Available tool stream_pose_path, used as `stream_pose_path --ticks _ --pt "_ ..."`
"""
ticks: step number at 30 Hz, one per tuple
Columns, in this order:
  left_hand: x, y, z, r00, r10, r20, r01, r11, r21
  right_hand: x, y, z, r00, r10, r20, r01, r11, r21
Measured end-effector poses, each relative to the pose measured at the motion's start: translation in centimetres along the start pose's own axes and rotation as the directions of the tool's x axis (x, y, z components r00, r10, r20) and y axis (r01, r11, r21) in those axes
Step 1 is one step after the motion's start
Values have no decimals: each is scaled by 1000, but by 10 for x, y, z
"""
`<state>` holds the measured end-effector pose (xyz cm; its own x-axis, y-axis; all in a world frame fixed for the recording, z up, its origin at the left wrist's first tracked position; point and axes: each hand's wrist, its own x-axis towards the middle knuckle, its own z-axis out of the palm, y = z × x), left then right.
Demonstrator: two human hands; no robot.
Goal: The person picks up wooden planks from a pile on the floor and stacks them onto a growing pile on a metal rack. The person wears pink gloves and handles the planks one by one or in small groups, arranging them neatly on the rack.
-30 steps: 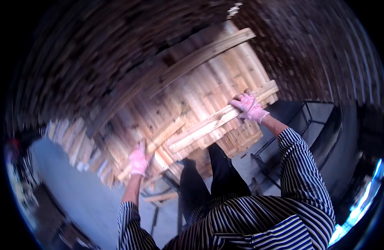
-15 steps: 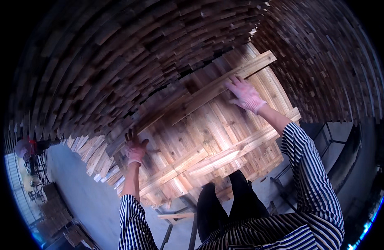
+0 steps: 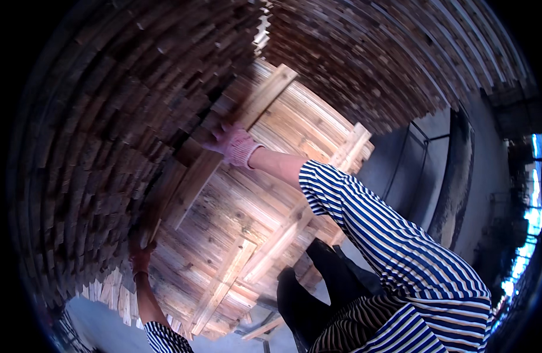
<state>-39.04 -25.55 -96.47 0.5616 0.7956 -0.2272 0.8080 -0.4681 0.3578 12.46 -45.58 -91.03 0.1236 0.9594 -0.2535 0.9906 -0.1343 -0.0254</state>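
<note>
The right hand (image 3: 234, 145) lies with fingers spread on a long plank (image 3: 269, 95). The left hand (image 3: 141, 259) is shadowed beside the boards (image 3: 215, 206), its grip impossible to tell.

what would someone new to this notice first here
Probably the pale wooden panel in the middle, brightly lit against the dark, towering stacks of wood that curve around its far side and bend in the fisheye view. Next, the right hand in its pinkish glove, at the panel's far crosspiece, with the boldly striped sleeve filling the lower right; the left hand sits in shadow near the panel's left end.
</note>
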Motion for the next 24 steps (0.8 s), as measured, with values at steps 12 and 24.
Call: stream_pose_path --ticks 12,24 --pt "-105 154 13 959 -19 -281 62 987 147 -48 29 -7 998 49 -44 -54 992 -111" --pt "-597 186 129 534 -836 129 758 405 -511 -30 -58 -8 973 218 -72 -225 969 -104"
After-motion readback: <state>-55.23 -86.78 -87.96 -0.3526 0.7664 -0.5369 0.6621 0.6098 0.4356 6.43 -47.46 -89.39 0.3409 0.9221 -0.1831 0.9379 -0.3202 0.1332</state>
